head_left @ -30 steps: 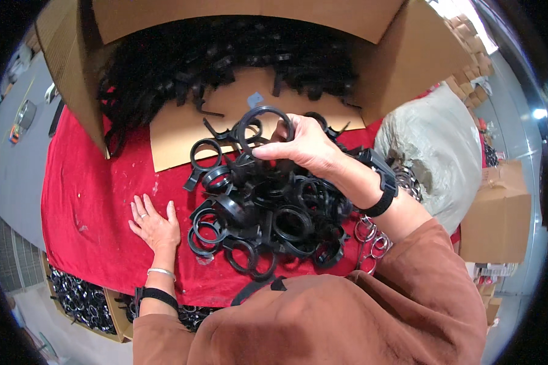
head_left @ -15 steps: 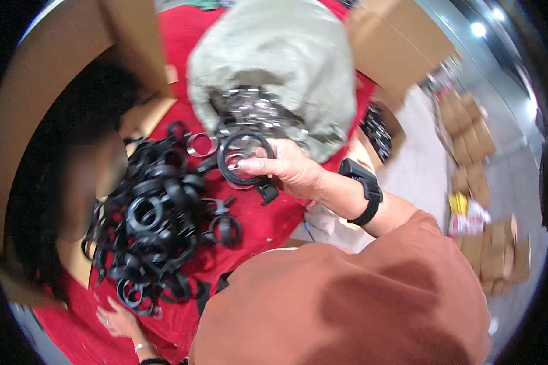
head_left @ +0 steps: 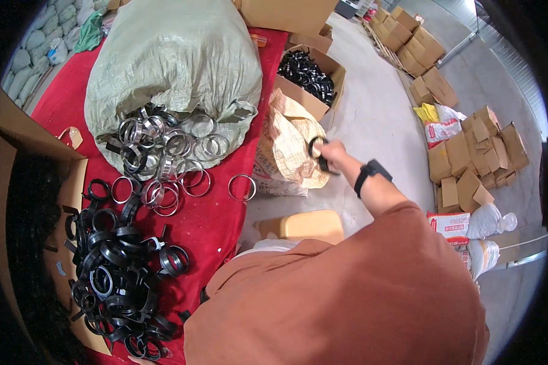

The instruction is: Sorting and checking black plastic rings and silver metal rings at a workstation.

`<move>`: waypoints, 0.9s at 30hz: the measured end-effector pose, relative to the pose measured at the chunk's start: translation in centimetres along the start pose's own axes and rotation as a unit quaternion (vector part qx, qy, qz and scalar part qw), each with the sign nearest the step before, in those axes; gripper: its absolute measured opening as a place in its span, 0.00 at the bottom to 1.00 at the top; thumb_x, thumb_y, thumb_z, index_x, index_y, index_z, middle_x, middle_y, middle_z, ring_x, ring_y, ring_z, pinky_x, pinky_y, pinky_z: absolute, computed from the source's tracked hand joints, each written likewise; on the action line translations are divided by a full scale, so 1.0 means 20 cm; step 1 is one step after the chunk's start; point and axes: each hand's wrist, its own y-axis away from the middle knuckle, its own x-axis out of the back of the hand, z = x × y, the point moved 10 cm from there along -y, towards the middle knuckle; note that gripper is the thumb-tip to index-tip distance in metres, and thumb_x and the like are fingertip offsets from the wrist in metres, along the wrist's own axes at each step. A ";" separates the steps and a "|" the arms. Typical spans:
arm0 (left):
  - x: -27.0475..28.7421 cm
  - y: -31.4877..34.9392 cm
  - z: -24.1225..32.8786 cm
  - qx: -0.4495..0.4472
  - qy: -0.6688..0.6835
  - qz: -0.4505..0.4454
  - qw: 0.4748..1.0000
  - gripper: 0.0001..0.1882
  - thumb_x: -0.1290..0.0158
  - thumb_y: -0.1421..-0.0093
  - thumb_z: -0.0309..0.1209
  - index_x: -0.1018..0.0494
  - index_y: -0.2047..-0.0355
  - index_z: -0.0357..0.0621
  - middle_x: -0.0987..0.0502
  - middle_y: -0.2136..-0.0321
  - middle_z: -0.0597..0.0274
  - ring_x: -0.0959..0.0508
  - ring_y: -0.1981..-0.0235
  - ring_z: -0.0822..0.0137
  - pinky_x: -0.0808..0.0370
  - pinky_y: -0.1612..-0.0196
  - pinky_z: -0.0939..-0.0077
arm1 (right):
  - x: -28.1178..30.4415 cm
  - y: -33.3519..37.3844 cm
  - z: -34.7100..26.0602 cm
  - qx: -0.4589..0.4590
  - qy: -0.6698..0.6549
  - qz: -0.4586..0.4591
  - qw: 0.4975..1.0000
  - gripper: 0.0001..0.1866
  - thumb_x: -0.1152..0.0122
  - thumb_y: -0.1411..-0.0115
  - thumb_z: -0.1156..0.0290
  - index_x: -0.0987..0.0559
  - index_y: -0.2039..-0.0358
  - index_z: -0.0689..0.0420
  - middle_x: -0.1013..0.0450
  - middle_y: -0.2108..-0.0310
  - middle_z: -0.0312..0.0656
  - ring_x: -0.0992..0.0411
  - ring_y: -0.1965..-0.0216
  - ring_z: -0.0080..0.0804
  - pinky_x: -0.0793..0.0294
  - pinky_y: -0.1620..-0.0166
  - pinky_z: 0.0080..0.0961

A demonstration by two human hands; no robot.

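My right hand (head_left: 336,153), stretched out past the table's right side, grips a black plastic ring (head_left: 314,146) with a tab. The hand is a little blurred, above the floor beside an open woven sack (head_left: 298,137). Only a sliver of my left hand (head_left: 139,360) shows at the bottom edge, near the pile of black plastic rings (head_left: 119,267); its fingers are hidden. Shiny metal rings (head_left: 176,143) spill from the mouth of a large pale green sack (head_left: 170,61) onto the red cloth (head_left: 219,219). One metal ring (head_left: 242,176) lies apart near the cloth's right edge.
A large cardboard box (head_left: 36,131) with a dark inside stands at the left. Beyond the woven sack is a cardboard box of black parts (head_left: 307,76). A yellowish stool (head_left: 310,226) stands beside the table. Stacked cartons (head_left: 478,149) and white bags (head_left: 450,225) line the right.
My right hand has swung rightward with the black ring, from over the red cloth to beside the woven sack. The view has turned right, and my left hand has nearly left the picture.
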 end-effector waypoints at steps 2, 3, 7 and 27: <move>-0.03 0.00 0.00 -0.008 -0.008 0.005 1.000 0.34 0.59 0.44 0.60 0.31 0.53 0.44 0.31 0.51 0.47 0.31 0.51 0.45 0.34 0.56 0.40 | 0.11 -0.20 -0.11 0.039 0.030 0.008 0.999 0.30 0.36 0.54 0.45 0.21 0.75 0.67 0.25 0.79 0.43 0.28 0.81 0.28 0.29 0.79 0.27; -0.03 0.00 -0.02 -0.005 -0.021 0.013 1.000 0.33 0.59 0.44 0.60 0.31 0.53 0.44 0.31 0.51 0.47 0.30 0.53 0.45 0.33 0.57 0.41 | 0.14 -0.19 -0.26 0.067 0.021 0.021 0.997 0.31 0.37 0.55 0.43 0.21 0.75 0.66 0.25 0.79 0.44 0.26 0.79 0.30 0.27 0.75 0.26; -0.03 0.01 0.00 -0.032 -0.027 0.085 0.995 0.33 0.57 0.45 0.60 0.30 0.56 0.43 0.29 0.54 0.48 0.27 0.56 0.44 0.30 0.61 0.45 | 0.23 -0.29 -0.47 0.162 0.089 0.155 0.970 0.34 0.39 0.56 0.43 0.22 0.66 0.66 0.25 0.64 0.53 0.25 0.62 0.45 0.27 0.59 0.31; -0.01 -0.04 -0.07 0.102 0.016 -0.131 0.986 0.35 0.57 0.43 0.52 0.41 0.43 0.40 0.44 0.40 0.52 0.48 0.38 0.55 0.53 0.39 0.50 | -0.95 2.61 -2.39 0.752 -0.106 -0.336 0.557 0.10 0.43 0.46 0.75 0.25 0.62 0.62 0.27 0.68 0.45 0.27 0.66 0.31 0.29 0.60 0.23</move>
